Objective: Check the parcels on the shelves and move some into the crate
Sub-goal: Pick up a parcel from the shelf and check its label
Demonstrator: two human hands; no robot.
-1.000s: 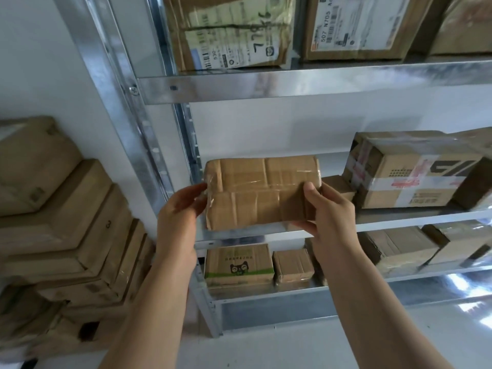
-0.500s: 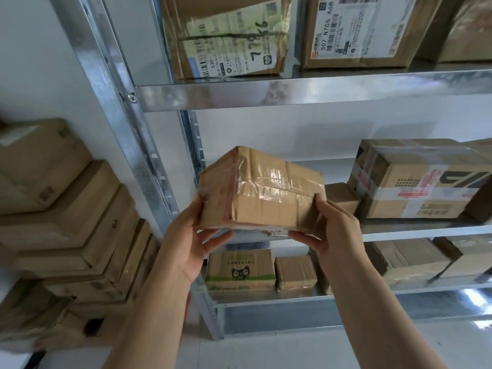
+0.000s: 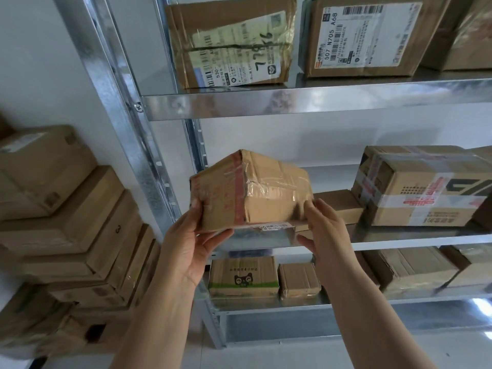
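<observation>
Held parcel: a brown cardboard parcel (image 3: 266,198) wrapped in clear tape, held in the air just in front of the left end of the middle shelf (image 3: 399,239).
Parcel direction: a corner edge with a red tape band faces the viewer. The shorter face turns left and the longer face turns right. The long axis runs left to right, receding toward the right. A white label shows along the underside.
Left hand (image 3: 183,251): grip clamped on the parcel's left end, thumb on the red-taped face, fingers beneath.
Right hand (image 3: 327,230): grip clamped on the right end, fingers curled under.
Middle shelf, right part: a large taped box (image 3: 415,193) with a small box (image 3: 340,206) just beside it.
Top shelf (image 3: 292,102): two labelled boxes (image 3: 231,46).
Left of rack: a leaning stack of boxes (image 3: 66,222).
</observation>
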